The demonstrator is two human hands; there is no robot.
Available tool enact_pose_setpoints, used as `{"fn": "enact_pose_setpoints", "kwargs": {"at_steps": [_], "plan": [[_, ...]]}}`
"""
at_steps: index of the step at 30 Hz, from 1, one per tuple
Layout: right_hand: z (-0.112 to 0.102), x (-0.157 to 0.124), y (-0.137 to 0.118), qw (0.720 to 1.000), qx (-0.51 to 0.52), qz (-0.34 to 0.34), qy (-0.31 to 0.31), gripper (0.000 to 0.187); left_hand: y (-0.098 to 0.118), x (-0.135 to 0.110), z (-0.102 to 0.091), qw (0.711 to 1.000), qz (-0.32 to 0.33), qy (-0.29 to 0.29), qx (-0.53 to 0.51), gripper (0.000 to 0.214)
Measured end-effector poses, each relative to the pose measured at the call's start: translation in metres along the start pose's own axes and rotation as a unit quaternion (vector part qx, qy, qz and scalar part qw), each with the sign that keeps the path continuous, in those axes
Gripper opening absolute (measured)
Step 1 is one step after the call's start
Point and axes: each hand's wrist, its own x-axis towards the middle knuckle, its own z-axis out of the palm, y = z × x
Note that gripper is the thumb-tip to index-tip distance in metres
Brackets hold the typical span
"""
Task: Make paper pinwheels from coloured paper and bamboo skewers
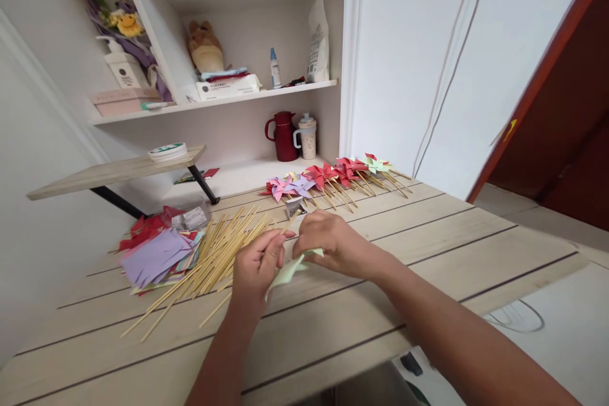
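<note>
In the middle of the head view, both my hands are close together above the table. Light green folded paper [289, 271], shaped like a pinwheel, is between them. My right hand [330, 242] has its fingers closed on the paper's upper right edge. My left hand [261, 261] is curled closed at its left side, thumb against the fingers. A short length of thin stick [291, 221] shows just above the left fingertips; whether it is gripped I cannot tell. Behind the hands stands a small open box [295, 207]. Bamboo sticks [228, 250] lie in a loose pile to the left.
Purple paper sheets [157, 255] lie on other coloured paper, beside red pieces [147, 228] and a clear plastic box [193, 217]. Finished pinwheels [321, 174] line the table's back edge. A small raised shelf [118, 171], a red jug [285, 136] and a cup [307, 137] stand behind.
</note>
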Motion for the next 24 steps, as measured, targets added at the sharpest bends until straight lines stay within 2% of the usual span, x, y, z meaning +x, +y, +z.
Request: {"fn": "enact_pose_setpoints", "kwargs": {"at_steps": [2, 5, 11, 18, 24], "plan": [[0.0, 0.0, 0.0, 0.999, -0.004, 0.001, 0.041, 0.015, 0.001, -0.002, 0.004, 1.0, 0.015, -0.014, 0.02, 0.034], [-0.004, 0.0, -0.003, 0.995, -0.001, -0.012, 0.095, 0.015, 0.002, -0.004, 0.007, 0.998, 0.03, 0.001, 0.05, 0.032], [-0.007, -0.001, -0.005, 0.987, -0.001, -0.02, 0.157, 0.013, 0.001, -0.005, 0.002, 0.993, 0.073, -0.009, 0.091, 0.029], [-0.012, 0.0, -0.008, 0.979, -0.01, -0.037, 0.2, 0.012, -0.008, -0.007, 0.0, 0.986, 0.114, -0.014, 0.123, 0.032], [-0.012, 0.001, -0.009, 0.979, -0.018, -0.046, 0.196, 0.015, -0.01, -0.011, 0.006, 0.979, 0.14, 0.048, 0.143, 0.03]]}}
